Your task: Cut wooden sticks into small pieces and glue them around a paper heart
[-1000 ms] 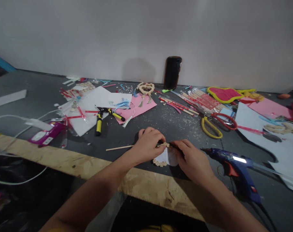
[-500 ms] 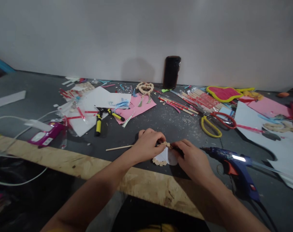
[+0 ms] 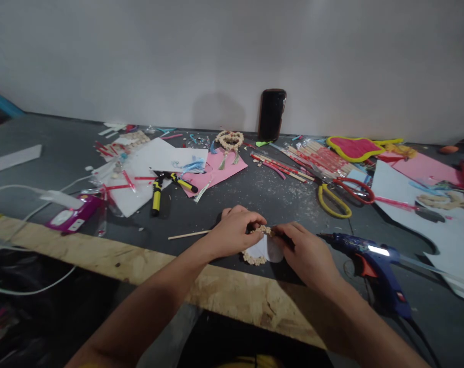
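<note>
A small white disc (image 3: 260, 249) lies near the table's front edge, with bits of a pale beaded trim (image 3: 254, 259) along its rim. My left hand (image 3: 237, 231) is closed on the upper left of this trimmed disc, thumb and fingers pinched at the trim. From the right, my right hand (image 3: 304, 248) pinches the trim's upper right side, its fingertips partly in shadow. A thin wooden stick (image 3: 188, 235) pokes out to the left from beneath my left hand.
A blue glue gun (image 3: 370, 260) lies right of my right hand. Scissors (image 3: 335, 199), yellow-black pliers (image 3: 156, 197), a purple device (image 3: 75, 213), a pink sheet (image 3: 220, 168) and white paper (image 3: 404, 204) surround the work. A phone (image 3: 272, 115) leans on the wall.
Both hands have shifted very slightly, and the trimmed disc has moved a little to the right with them. Their grips look the same.
</note>
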Motion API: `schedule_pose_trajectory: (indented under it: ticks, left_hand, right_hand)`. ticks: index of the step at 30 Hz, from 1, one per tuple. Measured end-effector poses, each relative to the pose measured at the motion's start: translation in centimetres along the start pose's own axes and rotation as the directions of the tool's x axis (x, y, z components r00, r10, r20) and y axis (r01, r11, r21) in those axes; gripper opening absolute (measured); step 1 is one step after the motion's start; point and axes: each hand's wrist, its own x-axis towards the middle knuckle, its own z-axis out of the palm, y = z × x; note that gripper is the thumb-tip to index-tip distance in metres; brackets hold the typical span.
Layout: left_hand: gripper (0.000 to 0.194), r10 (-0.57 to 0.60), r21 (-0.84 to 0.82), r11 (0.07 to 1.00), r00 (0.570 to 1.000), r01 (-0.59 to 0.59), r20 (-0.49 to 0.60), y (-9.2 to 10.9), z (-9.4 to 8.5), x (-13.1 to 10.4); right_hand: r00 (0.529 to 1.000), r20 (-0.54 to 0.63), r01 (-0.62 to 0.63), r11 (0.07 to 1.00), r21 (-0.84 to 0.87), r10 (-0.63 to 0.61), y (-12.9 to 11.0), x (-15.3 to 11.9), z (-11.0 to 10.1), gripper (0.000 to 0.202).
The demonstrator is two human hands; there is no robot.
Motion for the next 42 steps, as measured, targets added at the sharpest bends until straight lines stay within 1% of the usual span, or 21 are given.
schedule_pose_trajectory:
  ticks: [5,8,12,15,18,21,23,27,32,37,42]
  left_hand:
    - [0.022,0.003,-0.009,1.000,1.000,-0.003,-0.001,0.12,-0.25,-0.07]
    - [0.021,0.001,-0.034,0.999,1.000,-0.001,-0.004,0.28,-0.49,-0.14]
    - [0.023,0.013,-0.104,0.994,1.000,-0.013,-0.003,0.26,-0.64,-0.14]
    - [0.025,0.023,-0.166,0.986,1.000,-0.024,-0.010,0.05,-0.57,-0.09]
    - [0.027,0.016,-0.236,0.972,1.000,-0.016,-0.001,-0.08,-0.46,-0.04]
    - [0.027,0.002,-0.362,0.932,0.998,0.019,0.058,0.00,-0.43,-0.05]
    - [0.028,-0.004,-0.427,0.903,0.996,0.044,0.094,0.10,-0.45,-0.09]
    - [0.027,0.010,-0.467,0.883,0.995,0.038,0.100,0.18,-0.47,-0.18]
    - [0.022,0.007,-0.475,0.879,0.994,0.047,0.111,0.15,-0.46,-0.17]
    - [0.022,-0.004,-0.506,0.860,0.991,0.072,0.133,0.31,-0.57,-0.17]
    - [0.020,-0.004,-0.549,0.833,0.993,0.070,0.120,0.28,-0.55,-0.22]
  right_hand:
    - [1.000,0.015,0.022,0.997,0.070,-0.023,-0.01,0.04,-0.11,0.018]
    - [0.999,0.001,0.036,0.992,0.121,-0.036,0.01,0.04,-0.10,0.019]
    - [0.999,-0.032,0.042,0.984,0.171,-0.037,0.06,-0.05,-0.03,0.020]
    - [0.999,-0.049,0.030,0.970,0.240,-0.019,0.08,-0.10,0.01,0.020]
    - [1.000,-0.021,-0.010,0.931,0.365,0.019,0.05,-0.10,-0.08,0.021]
    - [0.998,0.048,-0.062,0.855,0.515,0.044,-0.03,-0.09,-0.33,0.022]
    - [0.995,0.076,-0.091,0.820,0.565,0.059,-0.09,-0.09,-0.52,0.021]
    - [0.994,0.085,-0.108,0.811,0.575,0.073,-0.19,-0.12,-0.73,0.020]
    - [0.996,0.078,-0.081,0.823,0.562,0.045,-0.34,-0.17,-0.85,0.019]
    - [0.998,0.055,-0.059,0.842,0.537,0.035,-0.47,-0.18,-0.98,0.018]
    - [0.997,0.062,-0.072,0.831,0.552,0.046,-0.43,-0.16,-0.73,0.018]
